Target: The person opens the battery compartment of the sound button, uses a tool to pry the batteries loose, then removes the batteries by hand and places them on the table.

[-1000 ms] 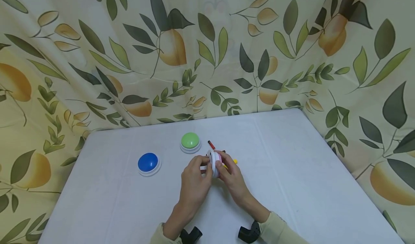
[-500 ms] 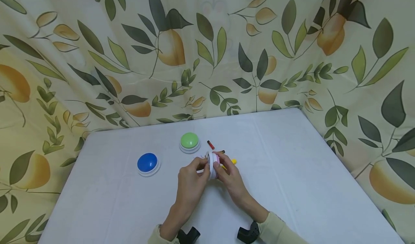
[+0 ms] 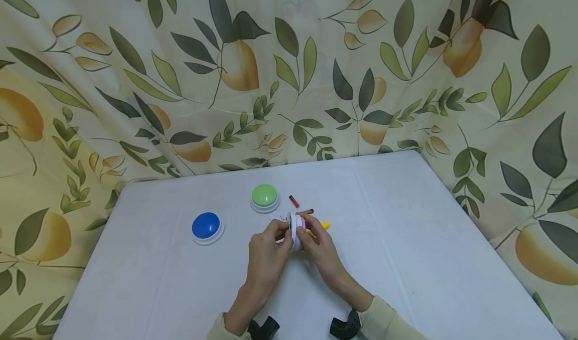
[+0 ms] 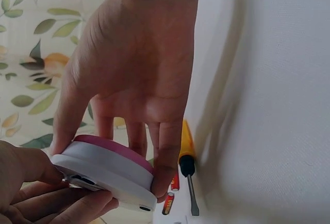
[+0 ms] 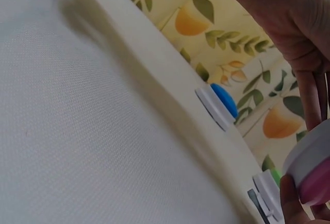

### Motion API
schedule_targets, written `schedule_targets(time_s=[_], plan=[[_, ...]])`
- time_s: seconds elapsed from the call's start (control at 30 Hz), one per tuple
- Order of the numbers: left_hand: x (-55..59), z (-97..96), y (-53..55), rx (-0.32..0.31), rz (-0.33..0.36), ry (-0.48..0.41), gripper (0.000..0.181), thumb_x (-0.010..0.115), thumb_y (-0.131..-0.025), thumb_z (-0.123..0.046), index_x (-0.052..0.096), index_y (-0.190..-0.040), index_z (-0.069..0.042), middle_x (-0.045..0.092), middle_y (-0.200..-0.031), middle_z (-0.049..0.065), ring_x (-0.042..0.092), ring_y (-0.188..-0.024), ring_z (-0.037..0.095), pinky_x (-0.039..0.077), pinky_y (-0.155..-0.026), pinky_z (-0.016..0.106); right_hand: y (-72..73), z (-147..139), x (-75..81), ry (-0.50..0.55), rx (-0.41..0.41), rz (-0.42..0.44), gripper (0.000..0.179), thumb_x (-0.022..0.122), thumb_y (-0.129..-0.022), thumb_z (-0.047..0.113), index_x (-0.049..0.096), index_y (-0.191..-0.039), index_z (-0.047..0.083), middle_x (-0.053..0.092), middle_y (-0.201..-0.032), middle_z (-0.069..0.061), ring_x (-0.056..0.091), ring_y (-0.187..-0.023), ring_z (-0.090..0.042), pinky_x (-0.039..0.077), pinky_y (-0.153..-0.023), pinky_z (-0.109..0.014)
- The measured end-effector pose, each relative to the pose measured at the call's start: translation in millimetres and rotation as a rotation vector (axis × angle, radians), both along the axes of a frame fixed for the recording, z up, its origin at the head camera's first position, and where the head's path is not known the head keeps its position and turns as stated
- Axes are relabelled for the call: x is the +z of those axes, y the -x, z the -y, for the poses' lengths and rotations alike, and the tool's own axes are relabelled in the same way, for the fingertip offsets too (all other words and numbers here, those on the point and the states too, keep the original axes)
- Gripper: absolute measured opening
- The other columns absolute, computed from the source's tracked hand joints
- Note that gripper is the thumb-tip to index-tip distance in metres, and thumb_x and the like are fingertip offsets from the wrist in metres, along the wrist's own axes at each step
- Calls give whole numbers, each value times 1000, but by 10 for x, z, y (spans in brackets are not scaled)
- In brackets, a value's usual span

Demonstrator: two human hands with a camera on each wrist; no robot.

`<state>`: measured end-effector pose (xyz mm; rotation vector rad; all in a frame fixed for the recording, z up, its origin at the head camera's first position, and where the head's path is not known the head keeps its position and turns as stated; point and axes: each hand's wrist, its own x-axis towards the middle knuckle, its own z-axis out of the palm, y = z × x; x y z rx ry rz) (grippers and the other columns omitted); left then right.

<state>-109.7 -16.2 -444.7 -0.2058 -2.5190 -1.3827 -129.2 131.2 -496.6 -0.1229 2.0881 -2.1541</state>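
Both hands hold a round push button [image 3: 296, 229] with a pink top and white base, raised over the table and turned on edge. My right hand [image 3: 326, 252] grips it from the pink side. My left hand [image 3: 266, 257] has thumb and fingers curled at the underside, with fingertips by the open slot [image 4: 85, 180] seen in the left wrist view. Whether a small part is pinched there, I cannot tell. Behind the hands lie a red-and-black battery [image 3: 294, 201] and a darker battery [image 3: 309, 211]. A screwdriver [image 4: 186, 154] with yellow handle and flat blade lies close by, partly hidden in the head view.
A blue push button [image 3: 206, 226] stands on the white-covered table [image 3: 397, 260] left of the hands. Farther back is a green push button [image 3: 264, 196]. A patterned curtain [image 3: 289, 119] hangs along the table's back and sides. Black devices [image 3: 345, 325] sit at both wrists.
Both hands and the pink push button have shifted slightly toward me, showing more of the darker battery. The left fingertips have moved a little at the underside. The blue and green buttons stay put.
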Motion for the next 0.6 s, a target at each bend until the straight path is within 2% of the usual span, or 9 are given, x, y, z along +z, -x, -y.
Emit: schedule_targets(time_s=[0.47, 0.6], plan=[[10, 36, 5, -16, -14, -32, 20, 74, -94, -1, 73, -114, -1, 81, -106, 15, 80, -99, 27, 64, -77, 29, -9, -14, 40, 0, -23, 3, 44, 55, -108, 30, 49, -151, 23, 47, -156, -8, 51, -136, -32, 57, -97, -30], [13, 78, 27, -11, 48, -104, 25, 72, -96, -3, 72, -120, -6, 81, -108, 14, 79, -102, 26, 64, -78, 28, 2, -29, 56, -1, -15, 10, 44, 55, -108, 30, 50, -151, 24, 47, -155, -9, 52, -136, -31, 58, -98, -32]])
